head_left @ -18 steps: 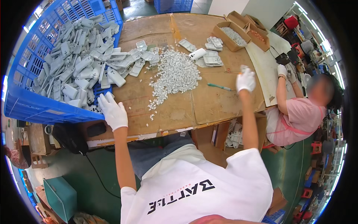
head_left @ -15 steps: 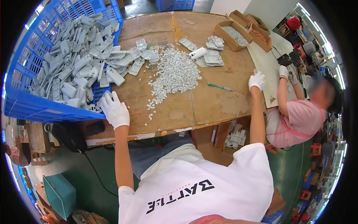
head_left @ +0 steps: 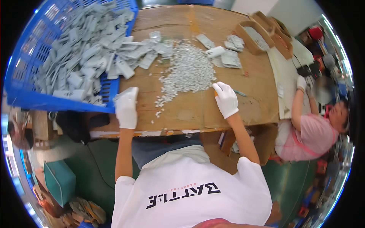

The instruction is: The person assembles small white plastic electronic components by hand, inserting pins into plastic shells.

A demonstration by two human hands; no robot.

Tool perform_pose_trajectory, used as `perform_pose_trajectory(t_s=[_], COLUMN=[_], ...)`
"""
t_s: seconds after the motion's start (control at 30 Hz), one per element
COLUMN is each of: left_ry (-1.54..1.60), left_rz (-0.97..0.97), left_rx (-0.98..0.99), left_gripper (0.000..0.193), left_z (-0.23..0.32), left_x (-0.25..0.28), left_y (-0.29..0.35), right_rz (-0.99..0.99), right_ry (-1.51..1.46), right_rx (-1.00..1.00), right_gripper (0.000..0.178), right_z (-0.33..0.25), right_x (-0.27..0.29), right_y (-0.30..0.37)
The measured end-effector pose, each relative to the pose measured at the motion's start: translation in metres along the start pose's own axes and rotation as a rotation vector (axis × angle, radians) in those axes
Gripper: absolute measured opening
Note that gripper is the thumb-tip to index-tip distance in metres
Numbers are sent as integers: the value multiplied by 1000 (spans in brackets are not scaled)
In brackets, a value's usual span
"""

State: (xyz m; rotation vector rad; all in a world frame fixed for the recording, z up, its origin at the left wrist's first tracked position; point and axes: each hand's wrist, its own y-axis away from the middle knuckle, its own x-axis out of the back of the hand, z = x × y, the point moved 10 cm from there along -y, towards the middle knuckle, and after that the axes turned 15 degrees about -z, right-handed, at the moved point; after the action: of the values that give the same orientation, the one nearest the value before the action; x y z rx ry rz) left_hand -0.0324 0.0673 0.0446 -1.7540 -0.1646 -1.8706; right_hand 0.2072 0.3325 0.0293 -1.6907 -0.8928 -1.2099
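Observation:
My left hand [head_left: 126, 108], in a white glove, is at the near right corner of the blue crate [head_left: 62, 102], over the table's edge area. Motion smears its fingers, and I cannot tell if they hold anything. My right hand [head_left: 227, 100], also white-gloved, has its fingers bent together just right of the heap of small silvery pieces [head_left: 190, 72]. A yellowish spot shows at its fingertips; what they hold, if anything, is hidden. Beside it lies a green pen [head_left: 240, 93]. Many pale grey plastic housings [head_left: 87, 57] fill the crate and spill onto the cardboard-covered table [head_left: 251, 110].
Several housings are stacked [head_left: 230, 59] beyond the heap. Cardboard boxes of small parts [head_left: 256, 40] stand at the far right. A co-worker in pink [head_left: 310, 133] works at the right. A teal bin [head_left: 60, 182] is on the floor at the left.
My right hand has moved left from the table's right side to the heap's edge near the pen. My left hand has drawn off the crate's corner slightly rightward. The view has shifted a little.

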Motion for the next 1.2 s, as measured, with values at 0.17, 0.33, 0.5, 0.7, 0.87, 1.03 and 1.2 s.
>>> perform_pose_trajectory(t_s=[0.17, 0.33, 0.5, 0.7, 0.87, 1.03, 1.2], left_ry=[245, 420, 614, 227, 283, 282, 608], left_rz=[-26, -36, -68, 123, -111, -50, -152], left_rx=[-145, -235, -107, 147, 406, 523, 491], left_gripper=[27, 13, 12, 32, 49, 53, 48], left_z=[12, 16, 3, -5, -18, -29, -43], left_x=[-21, -36, -42, -10, -43, -40, -66], left_y=[21, 22, 29, 16, 10, 5, -3], right_rz=[83, -83, -212, -222, -279, -544, -390], right_ry=[33, 222, 325, -13, 16, 140, 6], right_rx=[-1, 4, -39, -145, -88, -157, -260], right_gripper=[37, 42, 14, 12, 13, 21, 28], right_z=[1, 20, -9, 22, 33, 3, 11], right_x=[-33, -55, -51, -52, -56, -50, -37], right_y=[-1, 16, -16, -21, -25, -26, -21])
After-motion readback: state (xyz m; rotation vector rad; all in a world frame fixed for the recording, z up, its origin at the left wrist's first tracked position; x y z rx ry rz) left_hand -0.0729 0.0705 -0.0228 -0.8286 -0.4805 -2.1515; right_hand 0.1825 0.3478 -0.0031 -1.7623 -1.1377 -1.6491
